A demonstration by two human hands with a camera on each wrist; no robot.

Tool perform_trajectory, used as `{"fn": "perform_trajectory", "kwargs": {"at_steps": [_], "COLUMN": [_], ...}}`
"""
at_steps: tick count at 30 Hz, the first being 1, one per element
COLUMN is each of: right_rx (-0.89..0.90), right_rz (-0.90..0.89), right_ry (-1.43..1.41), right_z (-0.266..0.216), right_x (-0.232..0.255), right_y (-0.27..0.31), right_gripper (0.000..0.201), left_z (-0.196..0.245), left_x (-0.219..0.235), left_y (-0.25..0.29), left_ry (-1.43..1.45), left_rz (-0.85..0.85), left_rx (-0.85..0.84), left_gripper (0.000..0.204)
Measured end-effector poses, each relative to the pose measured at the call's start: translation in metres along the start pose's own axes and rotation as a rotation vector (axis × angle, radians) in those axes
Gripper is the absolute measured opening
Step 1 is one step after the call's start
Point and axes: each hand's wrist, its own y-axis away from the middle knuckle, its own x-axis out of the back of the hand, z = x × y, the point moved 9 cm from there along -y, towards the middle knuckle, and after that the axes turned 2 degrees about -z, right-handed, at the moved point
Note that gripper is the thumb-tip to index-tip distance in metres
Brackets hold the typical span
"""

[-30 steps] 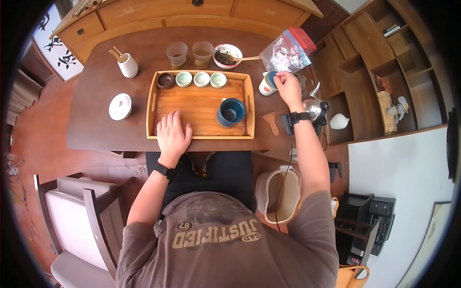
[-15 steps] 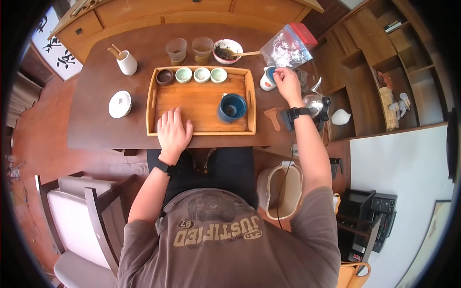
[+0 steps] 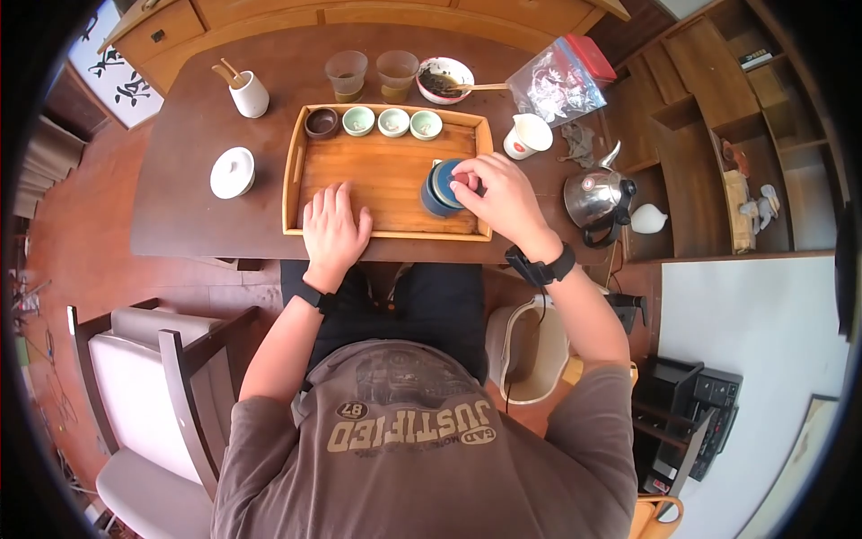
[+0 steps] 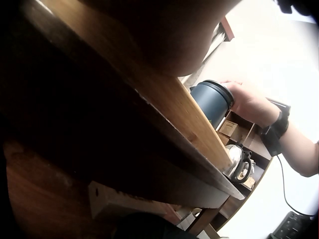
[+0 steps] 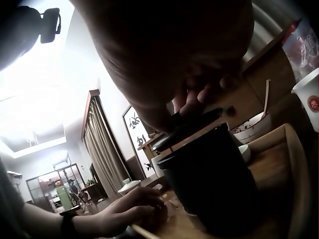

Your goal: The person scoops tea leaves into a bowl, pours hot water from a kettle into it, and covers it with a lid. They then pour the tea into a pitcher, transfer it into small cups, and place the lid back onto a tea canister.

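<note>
My right hand (image 3: pixel 498 199) pinches the top of a blue lid (image 3: pixel 446 176) over a dark blue mug (image 3: pixel 433 199) at the right of the wooden tray (image 3: pixel 377 232). In the right wrist view the lid (image 5: pixel 187 132) is tilted, with a gap between it and the mug's rim (image 5: pixel 194 145). My left hand (image 3: pixel 337 226) rests on the tray's front edge at the left, palm down, fingers stretched onto the tray floor. Along the tray's back stand one dark brown cup (image 3: pixel 321 123) and three pale green cups (image 3: pixel 393 122).
A white pitcher (image 3: pixel 527 136) and a steel kettle (image 3: pixel 597 199) stand right of the tray. Behind it are two clear plastic cups (image 3: pixel 396 75), a bowl with dark wet leaves (image 3: pixel 444 81) and a plastic bag (image 3: pixel 557 88). A lidded white bowl (image 3: pixel 233 172) sits at the left.
My right hand has carried the blue lid from the white pitcher leftward and nearer, over the blue mug. My left hand stays on the tray edge. The head view has shifted slightly.
</note>
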Motion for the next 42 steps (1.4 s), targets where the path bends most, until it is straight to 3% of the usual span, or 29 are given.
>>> {"fn": "perform_trajectory", "kwargs": {"at_steps": [8,14,16,23,29,33,37,42], "right_rx": [-0.053,0.045,0.017,-0.02,-0.194,-0.117,-0.062,-0.034], "right_rz": [-0.014,0.086,-0.096,-0.109,0.032,0.103,-0.019,0.069], "right_ry": [-0.002,0.161,0.181,0.071,-0.201,-0.139,-0.076,0.022], "right_z": [-0.001,-0.021,-0.016,-0.011,-0.002,-0.013,-0.015,-0.015], "right_x": [-0.01,-0.003,-0.017,-0.009,0.031,0.056,0.026,0.03], "right_y": [0.002,0.003,0.005,0.001,-0.003,-0.006,-0.003,0.001], "right_gripper": [0.016,0.049,0.065,0.071,0.072,0.074,0.077,0.077], "left_z": [0.0,0.001,0.0,-0.001,-0.001,-0.001,0.001,-0.001], "left_x": [0.001,0.006,0.005,0.005,0.005,0.004,0.005,0.004], "left_y": [0.0,-0.001,-0.001,-0.001,-0.001,0.0,0.0,0.001], "left_ry": [0.008,0.025,0.035,0.034,0.031,0.015,0.025,0.029], "left_rz": [0.014,0.035,0.031,0.028,0.026,0.032,0.041,0.027], "left_rx": [0.006,-0.001,0.001,0.011,0.01,0.005,-0.007,0.007], "left_gripper": [0.048,0.046,0.047,0.048,0.047,0.048,0.048,0.048]}}
